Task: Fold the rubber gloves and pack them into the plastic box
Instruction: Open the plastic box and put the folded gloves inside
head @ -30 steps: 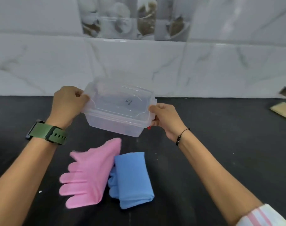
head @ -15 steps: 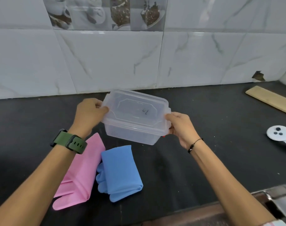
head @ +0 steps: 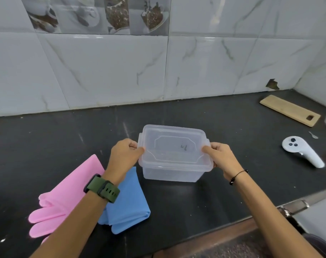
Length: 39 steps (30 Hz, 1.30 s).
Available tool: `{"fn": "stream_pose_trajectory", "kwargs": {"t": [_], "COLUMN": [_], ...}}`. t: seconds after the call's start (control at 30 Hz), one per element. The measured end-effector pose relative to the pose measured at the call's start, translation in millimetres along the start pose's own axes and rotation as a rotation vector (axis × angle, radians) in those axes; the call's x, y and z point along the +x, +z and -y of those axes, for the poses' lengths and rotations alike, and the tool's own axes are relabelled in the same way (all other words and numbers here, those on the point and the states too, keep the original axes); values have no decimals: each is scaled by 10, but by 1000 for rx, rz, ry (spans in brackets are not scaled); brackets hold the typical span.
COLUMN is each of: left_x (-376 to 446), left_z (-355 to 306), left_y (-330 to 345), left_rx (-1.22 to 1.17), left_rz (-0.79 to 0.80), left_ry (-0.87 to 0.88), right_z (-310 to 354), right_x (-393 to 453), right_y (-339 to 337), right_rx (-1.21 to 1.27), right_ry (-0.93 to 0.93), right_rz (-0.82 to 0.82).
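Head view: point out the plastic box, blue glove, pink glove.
plastic box (head: 174, 149), head view, centre of the lid.
blue glove (head: 129, 202), head view, folded body beside the forearm.
pink glove (head: 65, 198), head view, palm area.

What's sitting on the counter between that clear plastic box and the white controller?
Nothing: in the head view, only bare black countertop lies between the clear lidded plastic box and the white handheld controller.

Left hand (head: 125, 155) and right hand (head: 221, 157) both clamped shut.

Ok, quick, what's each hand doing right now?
Left hand: closed on the plastic box's left lid edge.
Right hand: closed on its right lid edge.
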<state>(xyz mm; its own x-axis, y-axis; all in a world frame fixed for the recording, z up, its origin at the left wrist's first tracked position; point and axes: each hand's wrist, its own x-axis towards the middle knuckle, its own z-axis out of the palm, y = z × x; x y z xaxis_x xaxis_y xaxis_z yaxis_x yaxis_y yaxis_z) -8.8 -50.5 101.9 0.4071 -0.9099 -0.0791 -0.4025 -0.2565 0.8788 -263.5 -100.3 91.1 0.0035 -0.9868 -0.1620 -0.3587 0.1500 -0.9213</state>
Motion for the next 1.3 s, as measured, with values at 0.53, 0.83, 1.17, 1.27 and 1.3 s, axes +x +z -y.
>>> {"fn": "stream_pose_trajectory", "kwargs": {"t": [0.53, 0.83, 1.17, 1.27, 1.3], "left_x": [-301, -134, -142, -142, -138], "left_z": [353, 693, 1357, 1348, 1296], "left_y": [-632, -1160, -1391, -1348, -1323], "left_rx": [763, 790, 261, 600, 709], "left_rz": [-351, -61, -89, -167, -222], "left_ry": [316, -217, -468, -396, -356], "right_z": [-48, -91, -84, -42, -22], "right_x": [-38, -29, -42, -33, -32], "right_y": [-93, -46, -51, -63, -66], "right_rx": [-126, -106, -119, -194, -243], "right_ry": [-15, -8, 6, -14, -26], "right_rz": [64, 73, 103, 54, 29]}}
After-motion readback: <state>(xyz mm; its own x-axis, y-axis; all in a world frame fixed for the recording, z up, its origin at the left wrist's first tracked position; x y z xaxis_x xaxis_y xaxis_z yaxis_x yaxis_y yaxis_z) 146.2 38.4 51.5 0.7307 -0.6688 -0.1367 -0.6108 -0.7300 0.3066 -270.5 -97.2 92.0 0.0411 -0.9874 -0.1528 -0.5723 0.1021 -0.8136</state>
